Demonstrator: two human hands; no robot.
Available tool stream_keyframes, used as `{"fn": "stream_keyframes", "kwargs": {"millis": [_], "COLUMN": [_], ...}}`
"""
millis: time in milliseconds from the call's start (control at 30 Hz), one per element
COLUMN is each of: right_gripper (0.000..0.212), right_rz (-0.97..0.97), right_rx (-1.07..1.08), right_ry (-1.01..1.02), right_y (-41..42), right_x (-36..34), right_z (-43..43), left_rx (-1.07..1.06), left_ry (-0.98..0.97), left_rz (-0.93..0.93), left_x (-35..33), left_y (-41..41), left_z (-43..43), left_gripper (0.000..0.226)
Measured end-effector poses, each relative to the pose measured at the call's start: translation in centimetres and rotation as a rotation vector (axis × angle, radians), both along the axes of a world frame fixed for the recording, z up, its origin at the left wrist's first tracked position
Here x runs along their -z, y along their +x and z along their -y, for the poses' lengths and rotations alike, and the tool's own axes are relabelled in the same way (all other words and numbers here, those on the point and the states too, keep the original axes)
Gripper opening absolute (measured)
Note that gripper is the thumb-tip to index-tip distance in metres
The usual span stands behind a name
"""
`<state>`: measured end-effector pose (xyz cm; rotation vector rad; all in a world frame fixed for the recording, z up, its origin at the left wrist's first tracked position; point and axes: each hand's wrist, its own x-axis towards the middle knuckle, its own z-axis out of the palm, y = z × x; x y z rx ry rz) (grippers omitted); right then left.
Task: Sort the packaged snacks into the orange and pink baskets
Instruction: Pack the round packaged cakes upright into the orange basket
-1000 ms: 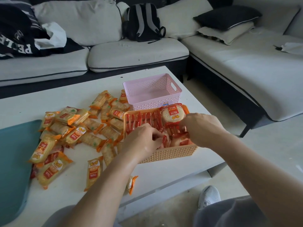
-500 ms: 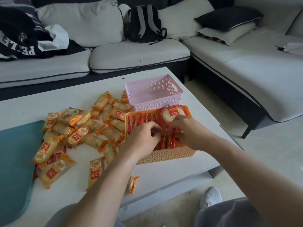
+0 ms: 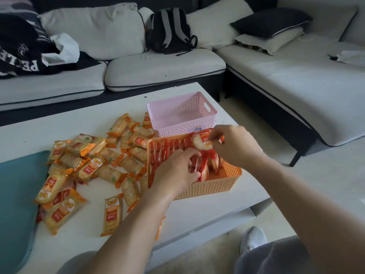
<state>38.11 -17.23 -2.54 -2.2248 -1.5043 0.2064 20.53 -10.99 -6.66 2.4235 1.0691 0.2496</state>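
Note:
The orange basket (image 3: 209, 187) stands near the table's front right edge and holds a row of upright red snack packets (image 3: 166, 150). My left hand (image 3: 173, 171) reaches into it, fingers curled round several red packets. My right hand (image 3: 235, 144) is over the basket's far end and pinches one red packet with a round cracker (image 3: 201, 140), tilted up. Just behind stands the pink basket (image 3: 167, 115); nothing shows inside it. A heap of orange-yellow snack packets (image 3: 94, 165) lies spread on the table to the left.
The white table (image 3: 79, 115) has a teal mat (image 3: 17, 194) at its left edge. A grey-white corner sofa with a black backpack (image 3: 169, 30), cushions and clothes wraps around behind and to the right. My white shoe (image 3: 252, 239) is on the floor below the table.
My right hand rose from the packed row to the basket's far end and took the round-cracker packet. My left hand slid right along the row, pressing the packets together.

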Motion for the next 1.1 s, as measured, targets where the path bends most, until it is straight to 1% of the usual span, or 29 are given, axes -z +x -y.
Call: {"fn": "stream_keyframes", "kwargs": {"millis": [33, 67, 133, 200, 300, 367, 467, 533, 600, 700, 767, 833, 900, 1000, 1100], "right_gripper": [0.026, 0.035, 0.059, 0.071, 0.087, 0.093, 0.082, 0.071, 0.058, 0.041, 0.039, 0.039, 0.035, 0.037, 0.045], "right_rz": [0.065, 0.108, 0.138, 0.144, 0.125, 0.126, 0.053, -0.004, -0.103, -0.233, -0.36, -0.451, -0.449, -0.435, -0.235], "right_rx": [0.049, 0.073, 0.062, 0.016, -0.009, -0.026, -0.046, -0.027, -0.003, -0.029, -0.097, -0.175, -0.216, -0.261, -0.319], "right_ry": [0.023, -0.007, -0.161, -0.241, -0.212, -0.239, -0.281, -0.242, -0.158, -0.002, 0.002, -0.054, -0.083, -0.14, -0.219], "right_y": [0.5, 0.8, 1.1, 1.0, 0.8, 0.9, 1.6, 2.2, 2.8, 3.7, 4.4, 4.9, 5.2, 4.1, 2.5], "right_x": [0.2, 0.6, 1.4, 2.2, 2.1, 1.7, 1.6, 1.3, 0.6, -0.9, -1.6, -1.8, -1.7, -1.1, -0.3], "right_z": [-0.3, -0.7, -1.3, -1.8, -2.4, -2.5, -2.2, -1.9, -1.6, -1.0, -0.2, 0.7, 1.2, 1.2, 0.6], "left_rx": [0.0, 0.002, 0.014, 0.057, 0.126, 0.138, 0.12, 0.081, 0.03, -0.035, -0.075, -0.133, -0.191, -0.226, -0.277], "left_ry": [0.008, 0.022, 0.051, 0.068, 0.058, 0.073, 0.088, 0.074, 0.089, 0.165, 0.241, 0.283, 0.278, 0.241, 0.145], "left_rz": [-0.017, -0.032, -0.041, -0.037, -0.045, -0.079, -0.111, -0.116, -0.126, -0.149, -0.152, -0.122, -0.101, -0.1, -0.081], "left_x": [-0.1, -0.1, -0.4, -0.6, -0.4, -0.5, -0.7, -0.9, -0.9, -0.5, -0.2, 0.1, 0.3, 0.5, 0.5], "left_y": [0.1, 0.1, 0.2, 0.3, 0.3, 0.4, 0.4, 0.5, 0.8, 1.4, 1.8, 2.1, 2.4, 2.6, 2.7], "left_z": [0.0, 0.1, 0.1, 0.2, 0.4, 0.5, 0.5, 0.6, 0.8, 1.2, 1.4, 1.4, 1.3, 1.1, 0.6], "left_gripper": [0.05, 0.051, 0.049, 0.046, 0.047, 0.041, 0.033, 0.03, 0.036, 0.048, 0.047, 0.043, 0.039, 0.039, 0.041]}}
